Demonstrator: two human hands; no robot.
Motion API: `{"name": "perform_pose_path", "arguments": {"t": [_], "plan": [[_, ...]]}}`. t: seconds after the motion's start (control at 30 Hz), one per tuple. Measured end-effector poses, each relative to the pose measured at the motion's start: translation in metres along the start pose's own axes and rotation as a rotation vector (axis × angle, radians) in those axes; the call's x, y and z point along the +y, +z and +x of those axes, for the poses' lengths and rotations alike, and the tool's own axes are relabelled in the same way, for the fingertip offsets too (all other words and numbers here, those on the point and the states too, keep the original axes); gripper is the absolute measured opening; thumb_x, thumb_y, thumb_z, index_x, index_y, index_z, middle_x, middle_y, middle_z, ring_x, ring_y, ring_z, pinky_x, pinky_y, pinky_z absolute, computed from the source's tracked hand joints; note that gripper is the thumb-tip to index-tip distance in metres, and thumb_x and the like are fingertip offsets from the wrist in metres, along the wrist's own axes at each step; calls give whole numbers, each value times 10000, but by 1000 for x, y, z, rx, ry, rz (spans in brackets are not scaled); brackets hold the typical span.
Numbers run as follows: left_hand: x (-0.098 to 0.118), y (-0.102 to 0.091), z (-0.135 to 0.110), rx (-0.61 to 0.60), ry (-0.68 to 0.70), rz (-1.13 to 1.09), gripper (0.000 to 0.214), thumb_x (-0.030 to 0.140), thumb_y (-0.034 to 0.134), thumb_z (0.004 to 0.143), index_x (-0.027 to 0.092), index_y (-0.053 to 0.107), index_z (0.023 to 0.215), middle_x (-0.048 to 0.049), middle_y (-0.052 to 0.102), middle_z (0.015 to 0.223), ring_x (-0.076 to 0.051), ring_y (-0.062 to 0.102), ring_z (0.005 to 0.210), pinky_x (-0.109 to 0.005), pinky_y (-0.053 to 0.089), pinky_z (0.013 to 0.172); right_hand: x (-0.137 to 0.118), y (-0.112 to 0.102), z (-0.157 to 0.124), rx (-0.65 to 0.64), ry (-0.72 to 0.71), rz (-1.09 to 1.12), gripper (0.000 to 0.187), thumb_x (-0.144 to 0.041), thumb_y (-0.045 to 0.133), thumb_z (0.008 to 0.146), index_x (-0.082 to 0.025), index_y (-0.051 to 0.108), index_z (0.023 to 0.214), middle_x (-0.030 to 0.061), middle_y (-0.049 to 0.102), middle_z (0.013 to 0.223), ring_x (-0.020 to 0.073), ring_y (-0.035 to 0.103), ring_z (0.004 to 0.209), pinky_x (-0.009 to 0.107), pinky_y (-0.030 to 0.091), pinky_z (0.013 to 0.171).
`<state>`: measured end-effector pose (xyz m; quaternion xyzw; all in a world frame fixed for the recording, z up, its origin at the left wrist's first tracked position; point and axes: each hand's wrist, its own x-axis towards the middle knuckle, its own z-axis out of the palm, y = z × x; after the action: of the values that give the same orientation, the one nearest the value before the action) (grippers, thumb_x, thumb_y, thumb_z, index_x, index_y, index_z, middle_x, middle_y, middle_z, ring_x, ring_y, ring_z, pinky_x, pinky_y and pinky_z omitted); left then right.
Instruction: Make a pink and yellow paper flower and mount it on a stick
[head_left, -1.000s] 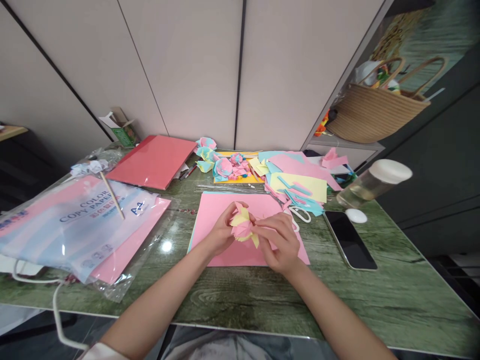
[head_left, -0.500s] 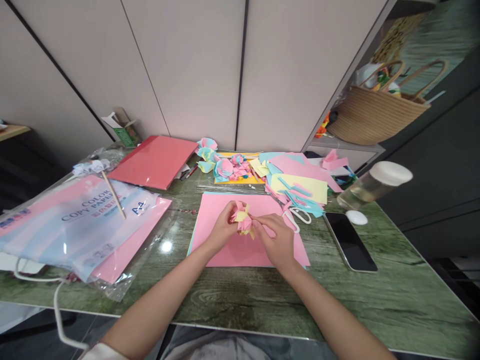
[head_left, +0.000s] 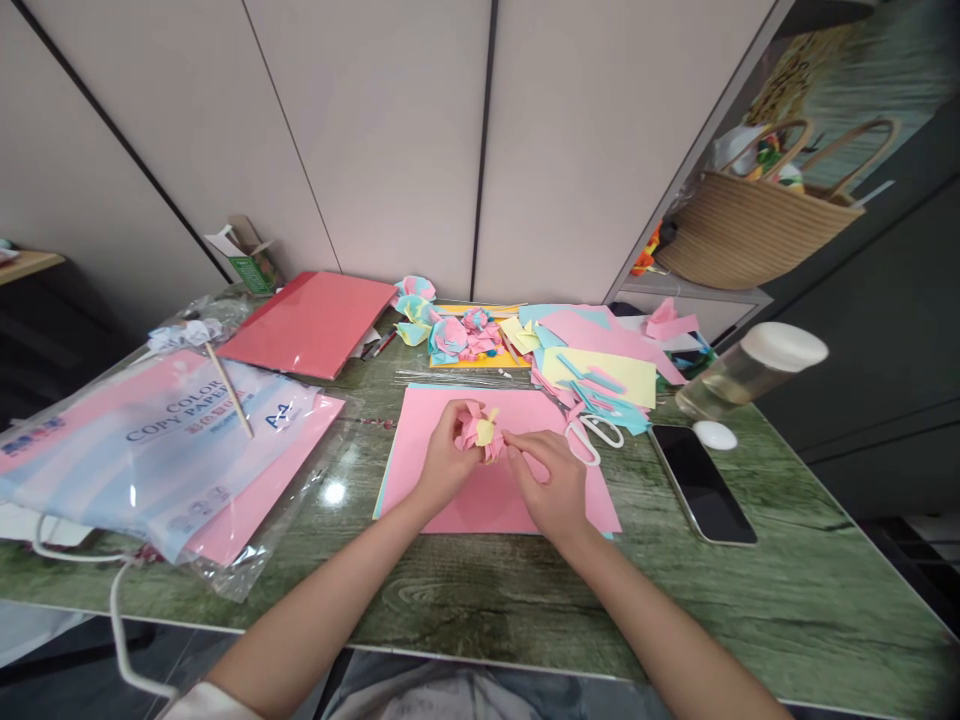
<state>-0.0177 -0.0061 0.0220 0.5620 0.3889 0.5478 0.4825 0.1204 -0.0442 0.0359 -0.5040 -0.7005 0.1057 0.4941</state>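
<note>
A pink paper flower [head_left: 480,432] with a yellow centre is held above a stack of pink paper [head_left: 487,505]. My left hand [head_left: 448,460] has its fingers wrapped round the flower's left side. At its right edge, my right hand [head_left: 551,480] is closed in a pinch; exactly which bit of the flower lies between the fingertips is too small to tell. White-handled scissors [head_left: 592,440] lie just beyond my right hand, partly under paper scraps. Thin wires [head_left: 450,379] lie behind the stack.
Several finished paper flowers [head_left: 448,338] sit at the back, beside cut paper sheets [head_left: 600,375]. To the right are a phone [head_left: 701,485], a white oval object [head_left: 715,435] and a tilted-looking bottle [head_left: 731,375]. A plastic paper pack [head_left: 172,440] and red folder [head_left: 311,320] occupy the left.
The paper flower has turned in my hands, so its yellow centre faces more toward me and the yellow points below are hidden. Both hands stay in nearly the same place.
</note>
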Motion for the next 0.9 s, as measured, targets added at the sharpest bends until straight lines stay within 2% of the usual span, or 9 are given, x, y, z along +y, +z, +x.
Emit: {"name": "perform_pose_path", "arguments": {"t": [0.37, 0.6, 0.77, 0.83, 0.9], "plan": [[5, 2, -6, 98, 89, 30, 382, 0, 499, 541, 196, 468, 868, -1, 490, 873, -139, 478, 796, -252, 380, 704, 4, 10, -12, 29, -118, 21, 331, -108, 492, 743, -232, 623, 1021, 40, 638, 797, 174, 566, 757, 382, 445, 725], [1, 1, -4, 90, 98, 41, 348, 20, 511, 580, 191, 477, 881, -12, 504, 898, -145, 491, 811, -257, 382, 714, 4, 14, -13, 24, -180, -13, 340, -92, 490, 742, -212, 609, 1037, 42, 626, 777, 172, 547, 747, 378, 439, 718], [3, -1, 0, 40, 116, 36, 394, 27, 555, 591, 203, 478, 934, -24, 526, 958, -161, 515, 845, -286, 389, 754, 0, 0, -1, -1, -26, 76, 256, -172, 507, 785, -227, 600, 1018, 52, 621, 881, 179, 556, 838, 365, 455, 747], [6, -2, 0, 12, 170, 84, 395, 50, 583, 608, 207, 491, 958, -32, 546, 938, -176, 513, 877, -308, 381, 792, -1, -9, 4, 32, -55, 110, 274, -207, 548, 770, -232, 580, 1041, 56, 615, 922, 190, 557, 875, 374, 461, 763], [9, -2, -2, -29, 251, 123, 357, 87, 602, 639, 209, 508, 961, -48, 547, 962, -188, 505, 924, -332, 374, 829, -3, -15, 6, 32, -167, 114, 342, -209, 604, 731, -232, 561, 1069, 66, 614, 966, 206, 557, 906, 389, 459, 780]]}}
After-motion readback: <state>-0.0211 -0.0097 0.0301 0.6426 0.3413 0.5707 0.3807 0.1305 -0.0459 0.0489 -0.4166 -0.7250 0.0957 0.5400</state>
